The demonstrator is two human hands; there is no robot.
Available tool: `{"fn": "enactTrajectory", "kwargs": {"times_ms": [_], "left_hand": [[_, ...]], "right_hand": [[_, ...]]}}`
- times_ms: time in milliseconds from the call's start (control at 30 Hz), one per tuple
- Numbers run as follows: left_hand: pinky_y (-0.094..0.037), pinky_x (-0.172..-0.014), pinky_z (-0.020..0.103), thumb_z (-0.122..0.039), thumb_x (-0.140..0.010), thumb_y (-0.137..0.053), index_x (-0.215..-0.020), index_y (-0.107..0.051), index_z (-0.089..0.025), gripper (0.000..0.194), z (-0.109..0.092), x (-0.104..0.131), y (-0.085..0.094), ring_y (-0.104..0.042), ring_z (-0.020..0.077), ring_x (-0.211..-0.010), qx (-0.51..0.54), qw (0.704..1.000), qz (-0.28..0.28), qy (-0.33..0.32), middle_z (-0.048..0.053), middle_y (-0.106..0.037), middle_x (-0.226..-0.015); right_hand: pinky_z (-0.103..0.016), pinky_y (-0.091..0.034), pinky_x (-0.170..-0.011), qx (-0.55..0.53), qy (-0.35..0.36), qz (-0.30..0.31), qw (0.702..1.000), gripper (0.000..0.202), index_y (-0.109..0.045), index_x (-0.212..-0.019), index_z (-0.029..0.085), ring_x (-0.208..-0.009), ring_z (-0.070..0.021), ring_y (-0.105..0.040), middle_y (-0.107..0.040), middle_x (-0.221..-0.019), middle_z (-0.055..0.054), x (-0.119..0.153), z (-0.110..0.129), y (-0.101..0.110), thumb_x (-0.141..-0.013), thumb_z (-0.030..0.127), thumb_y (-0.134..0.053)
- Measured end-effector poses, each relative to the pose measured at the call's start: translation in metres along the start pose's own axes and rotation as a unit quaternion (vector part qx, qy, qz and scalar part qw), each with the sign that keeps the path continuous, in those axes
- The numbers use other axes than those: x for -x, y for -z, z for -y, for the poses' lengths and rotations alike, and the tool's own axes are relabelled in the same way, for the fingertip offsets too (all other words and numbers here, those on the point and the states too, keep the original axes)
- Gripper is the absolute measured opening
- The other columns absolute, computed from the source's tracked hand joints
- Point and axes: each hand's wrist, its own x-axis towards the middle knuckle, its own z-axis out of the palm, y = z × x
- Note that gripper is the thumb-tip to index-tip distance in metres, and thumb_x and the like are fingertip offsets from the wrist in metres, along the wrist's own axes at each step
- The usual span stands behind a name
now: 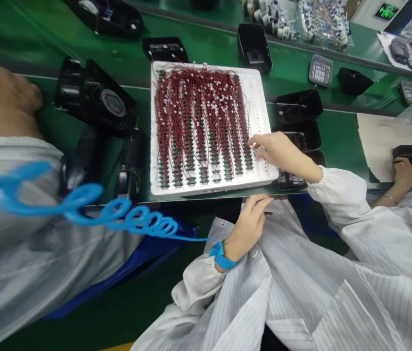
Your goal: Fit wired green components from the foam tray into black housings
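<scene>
A white foam tray (264, 119) carries rows of small green circuit boards (203, 173) with dark red wires (184, 105) and white plug ends. My right hand (277, 150) reaches over the tray's right side. Its curled fingertips meet at the rightmost row of boards; whatever is between them is too small to make out. Below the tray's front edge, my left hand (247, 226) hangs above my lap, fingers stretched out and holding nothing. A blue wrist strap (222, 256) with a coiled blue cord (118, 212) is on that wrist.
Black plastic housings (299, 103) lie right of the tray and behind it. A black device with a round label (114, 102) stands on the left. Co-workers' hands rest at left (5, 97) and right (405, 173). A display module (320, 70) lies at the back.
</scene>
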Motion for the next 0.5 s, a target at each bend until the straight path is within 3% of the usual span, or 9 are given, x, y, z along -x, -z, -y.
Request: {"fn": "enactTrajectory", "kwargs": {"times_ms": [133,233,400,500], "left_hand": [[-0.056,-0.102,0.033,-0.001,-0.099,-0.041,-0.130,-0.060,-0.020,0.041,-0.001,0.003,0.007,-0.064,0.0174,-0.115,-0.024,0.999,-0.024,0.002,0.009,-0.064,-0.121],[-0.058,-0.098,0.030,-0.002,-0.099,-0.042,-0.129,-0.062,-0.021,0.040,-0.008,0.000,0.019,-0.067,0.0161,-0.111,-0.026,0.999,-0.044,-0.018,0.008,-0.067,-0.117],[-0.060,-0.093,0.029,-0.009,-0.103,-0.047,-0.123,-0.064,-0.023,0.030,-0.025,-0.017,0.035,-0.069,0.0157,-0.105,-0.014,0.992,-0.122,-0.031,0.006,-0.068,-0.112],[-0.062,-0.088,0.028,-0.021,-0.105,-0.051,-0.129,-0.061,-0.022,0.025,-0.031,-0.038,0.029,-0.071,0.0163,-0.105,0.030,0.989,-0.144,-0.011,0.009,-0.066,-0.122]], "right_hand": [[-0.026,-0.044,-0.077,-0.058,-0.025,-0.034,0.997,0.033,-0.065,-0.115,0.017,-0.080,-0.0180,-0.072,-0.077,-0.082,-0.002,0.003,0.000,-0.010,-0.085,0.003,-0.065],[-0.027,-0.049,-0.077,-0.160,-0.052,-0.071,0.983,0.032,-0.062,-0.107,0.020,-0.074,-0.0166,-0.071,-0.075,-0.078,0.001,0.010,-0.003,0.001,-0.080,0.005,-0.071],[-0.031,-0.058,-0.076,-0.382,-0.082,-0.201,0.898,0.026,-0.064,-0.091,0.022,-0.081,-0.0175,-0.071,-0.073,-0.087,-0.002,0.052,0.000,0.030,-0.077,0.031,-0.084],[-0.030,-0.061,-0.074,-0.476,-0.089,-0.222,0.846,0.033,-0.067,-0.085,0.022,-0.079,-0.0162,-0.071,-0.072,-0.084,-0.001,0.081,0.010,0.024,-0.070,0.040,-0.090]]}}
